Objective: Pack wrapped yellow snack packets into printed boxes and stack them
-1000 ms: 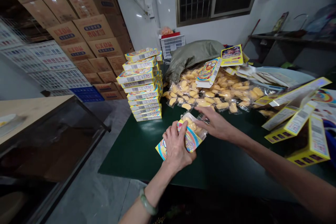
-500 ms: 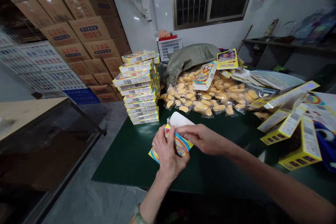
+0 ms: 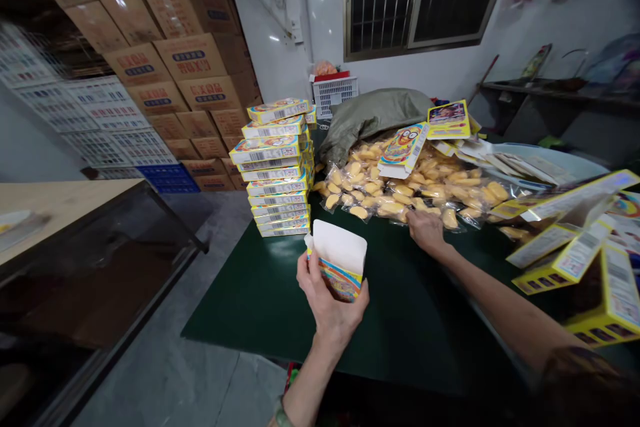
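Observation:
An open yellow and blue box (image 3: 341,267) is in my left hand (image 3: 333,303), its white flap standing up and away from me. My right hand (image 3: 425,230) reaches to the near edge of a pile of wrapped yellow pieces (image 3: 400,197); its fingers are bent down at the packets, and what they hold, if anything, is hidden. Beside the pile, on the left, a tall stack of closed boxes (image 3: 277,180) stands on the green table (image 3: 240,300). One flat box (image 3: 404,149) lies on top of the pile.
Several open boxes (image 3: 590,253) stand at the table's right side. A grey-green sack (image 3: 380,117) lies behind the pile, with a white crate (image 3: 335,95) farther back. At the left is a wooden table (image 3: 60,203), with cartons (image 3: 190,57) stacked behind it.
My right hand has left the box and moved right and forward to the packets. The box in my left hand has turned more upright, its flap open. The view has shifted slightly left.

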The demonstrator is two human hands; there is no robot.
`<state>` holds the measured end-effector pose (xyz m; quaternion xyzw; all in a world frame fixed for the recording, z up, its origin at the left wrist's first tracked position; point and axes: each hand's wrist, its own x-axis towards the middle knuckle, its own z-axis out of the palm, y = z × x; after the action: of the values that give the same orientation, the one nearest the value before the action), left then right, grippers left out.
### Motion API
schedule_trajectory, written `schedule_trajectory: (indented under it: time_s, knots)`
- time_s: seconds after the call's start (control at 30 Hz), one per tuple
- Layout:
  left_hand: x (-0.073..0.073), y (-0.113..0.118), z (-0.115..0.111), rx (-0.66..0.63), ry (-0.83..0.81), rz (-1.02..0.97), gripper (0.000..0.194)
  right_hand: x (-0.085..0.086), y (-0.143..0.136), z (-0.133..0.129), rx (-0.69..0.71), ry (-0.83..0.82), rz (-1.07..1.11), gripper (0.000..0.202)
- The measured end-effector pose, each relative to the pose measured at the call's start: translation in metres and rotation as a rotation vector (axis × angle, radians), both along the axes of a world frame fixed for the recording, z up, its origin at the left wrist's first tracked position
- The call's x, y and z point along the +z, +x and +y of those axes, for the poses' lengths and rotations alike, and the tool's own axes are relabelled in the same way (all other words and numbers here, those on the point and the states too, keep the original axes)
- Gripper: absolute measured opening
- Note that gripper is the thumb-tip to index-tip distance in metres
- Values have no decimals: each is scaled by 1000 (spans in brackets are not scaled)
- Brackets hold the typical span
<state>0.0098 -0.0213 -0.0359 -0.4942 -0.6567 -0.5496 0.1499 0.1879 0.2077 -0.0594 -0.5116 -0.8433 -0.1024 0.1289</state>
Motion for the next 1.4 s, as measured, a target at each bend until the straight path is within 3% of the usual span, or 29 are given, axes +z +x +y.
schedule_trajectory:
  time_s: [0.27, 0.5, 0.67, 0.83, 0.93, 1.03, 1.13, 1.27, 1.4]
  knots:
    - [-2, -3, -7, 9, -1, 38, 102, 12, -2, 10, 99, -22, -161, 29]
    - [-5, 0, -13, 93, -12, 70, 101, 20, -12, 10, 130, 14, -61, 28]
    - [1, 5, -3, 100, -19, 92, 96, 59, -1, -8, 72, 55, 134, 27]
    - [4, 9, 6, 117, -46, 121, 94, 111, -3, -38, 295, -243, 794, 17]
    - [6, 10, 7, 124, -79, 133, 94, 138, -9, -62, 349, -288, 1007, 22]
    - [9, 13, 6, 128, -115, 146, 93, 157, -16, -86, 349, -221, 1094, 19]
    - [13, 17, 8, 136, -168, 165, 91, 166, -25, -111, 335, -209, 1101, 13]
    - [15, 22, 11, 177, -170, 194, 91, 161, -39, -138, 328, 66, 992, 14]
    - [13, 22, 11, 205, -143, 194, 91, 146, -52, -147, 381, 346, 759, 15]
